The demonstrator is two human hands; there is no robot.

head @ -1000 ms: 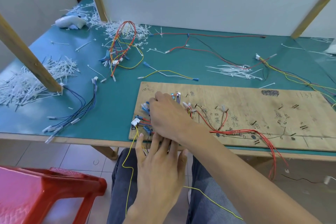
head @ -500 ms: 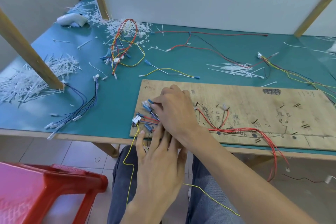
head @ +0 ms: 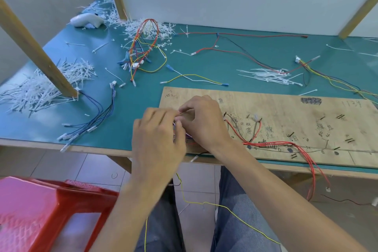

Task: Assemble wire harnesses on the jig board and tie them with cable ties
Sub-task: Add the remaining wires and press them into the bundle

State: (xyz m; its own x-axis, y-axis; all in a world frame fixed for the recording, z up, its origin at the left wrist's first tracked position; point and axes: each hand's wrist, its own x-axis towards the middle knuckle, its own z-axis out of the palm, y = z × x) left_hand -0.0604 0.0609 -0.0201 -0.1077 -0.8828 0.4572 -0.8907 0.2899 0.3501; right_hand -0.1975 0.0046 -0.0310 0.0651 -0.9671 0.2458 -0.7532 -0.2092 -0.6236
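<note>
1. The table [head: 204, 67] has a teal top and runs across the whole view, with slanted wooden posts rising from it at left and right.
2. The jig board [head: 296, 106], pale wood marked with handwriting and short black pegs, lies flat at the table's near edge, right of centre.
3. A red stool [head: 41, 215] stands on the tiled floor at lower left, beside the person's jeans-clad knees.
4. Both forearms reach up from the bottom of the view and meet at the board's left end.
5. The left hand [head: 157, 141] shows its back, knuckles bent and fingers curled toward the right; it is motion-blurred, so whether it actually closes on anything cannot be told.
6. The right hand [head: 204, 122] arches over the board with its wrist low – thumb and forefinger pinch the harness wires [head: 189, 135], which show only as thin strands between the two hands.
7. Red wires [head: 266, 145] run along the board's near edge from under the right wrist and droop off the table.
8. A heap of white cable ties [head: 41, 92] lies far left; a smaller sheaf [head: 270, 75] lies just beyond the board.
9. A multicoloured harness [head: 143, 51] and a blue one [head: 98, 116] rest on the table, well apart from the hands.
10. A yellow wire [head: 204, 203] hangs across the lap.
</note>
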